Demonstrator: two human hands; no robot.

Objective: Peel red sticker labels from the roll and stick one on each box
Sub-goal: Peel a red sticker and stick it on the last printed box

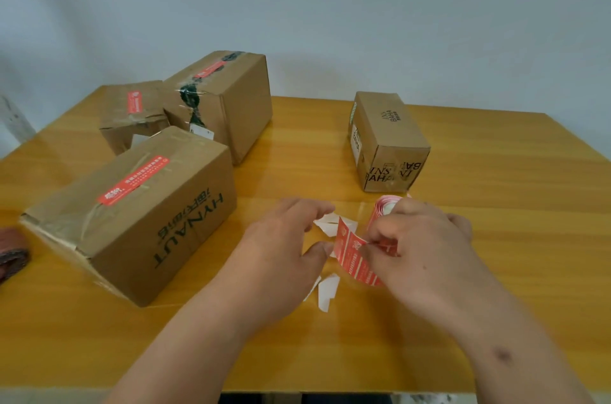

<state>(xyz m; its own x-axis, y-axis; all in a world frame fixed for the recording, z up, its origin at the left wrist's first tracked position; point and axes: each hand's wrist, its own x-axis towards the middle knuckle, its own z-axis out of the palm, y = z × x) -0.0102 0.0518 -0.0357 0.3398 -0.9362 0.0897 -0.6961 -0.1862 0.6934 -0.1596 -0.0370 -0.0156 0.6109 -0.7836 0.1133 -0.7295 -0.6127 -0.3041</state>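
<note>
Four cardboard boxes stand on the yellow bench (pixel 463 271). Three are grouped at the left: the big box (pixel 139 215) nearest the camera, a small box (pixel 132 116) behind it, and a taped box (pixel 224 99) beside that one, with black tape across its top. Each of these three carries one red sticker on its top face, so three stickers are stuck down in all. The fourth box (pixel 388 142) stands well apart at the right, printed with black letters, and shows no red sticker on the faces in view.

One roll of red stickers (pixel 383 208) sits just in front of the fourth box, its loose strip (pixel 352 255) running down toward the camera between the hands. About three white scraps of backing paper (pixel 327 291) lie on the bench around the strip (some partly hidden under the hands).

Both forearms reach in from the bottom edge. The left hand (pixel 281 248) is palm down, its thumb and fingers pinching the left edge of the strip. The right hand (pixel 420 245) curls over the roll, thumb and forefinger pinching the strip's right edge.

A dark red object (pixel 11 251) lies at the bench's left edge.
</note>
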